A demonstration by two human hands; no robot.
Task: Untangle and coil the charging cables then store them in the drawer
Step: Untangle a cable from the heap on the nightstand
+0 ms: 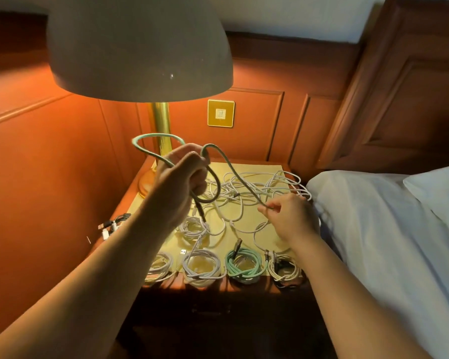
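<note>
I am seeing the left hand (182,182) gripping loops of a green cable (228,167) above the desk (254,168); the right hand (290,216) is pinching its end. Four coils (202,265) are lying along the front edge.

Head view, downward, close over nightstand (257,168)

Green cable (226,161): looped, raised above the nightstand, toward 12 o'clock.
White cables (254,187): loose tangle at centre.
Coiled cables (202,265): row along 6 o'clock edge, one green coil (245,265).
</note>
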